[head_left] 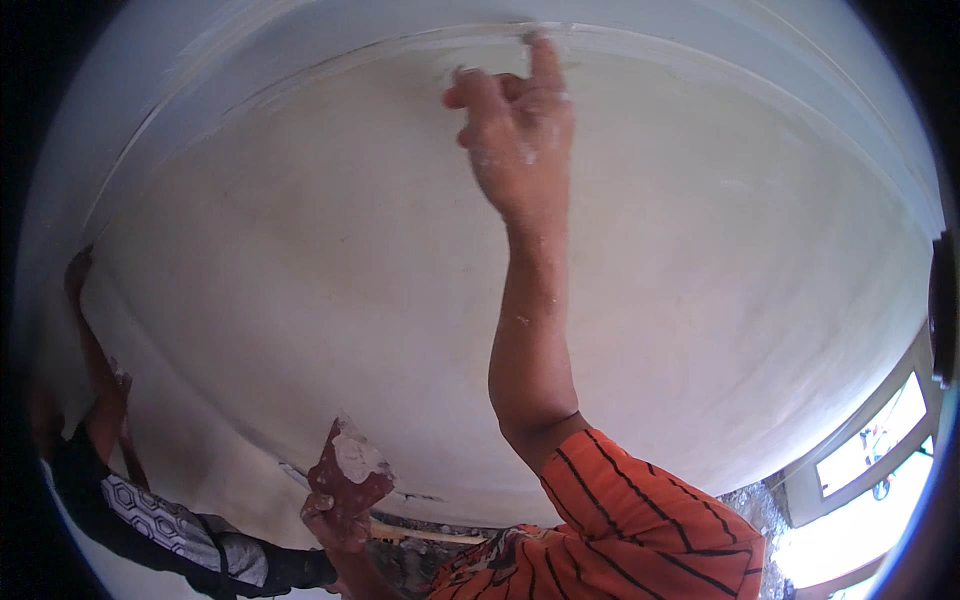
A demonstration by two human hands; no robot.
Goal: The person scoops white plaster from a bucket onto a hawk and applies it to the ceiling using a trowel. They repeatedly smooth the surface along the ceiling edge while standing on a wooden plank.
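Observation:
My right hand (520,125) is stretched up to the top of a pale plastered surface. Its index finger reaches a seam along a curved moulding (600,38), and the other fingers are apart and partly bent. White smears mark the skin, and no tool shows in this hand, which is slightly blurred. Low and left of the middle, my left hand (335,522) grips a dark red putty board (350,490), a flat, roughly triangular piece. A lump of white putty (357,455) lies on its upper part.
At the far left a co-worker in a dark top with a patterned panel (160,525) raises an arm (90,330) to the same moulding. A bright window opening (872,435) lies at the lower right. Rough dark material (405,570) shows below the plaster's lower edge.

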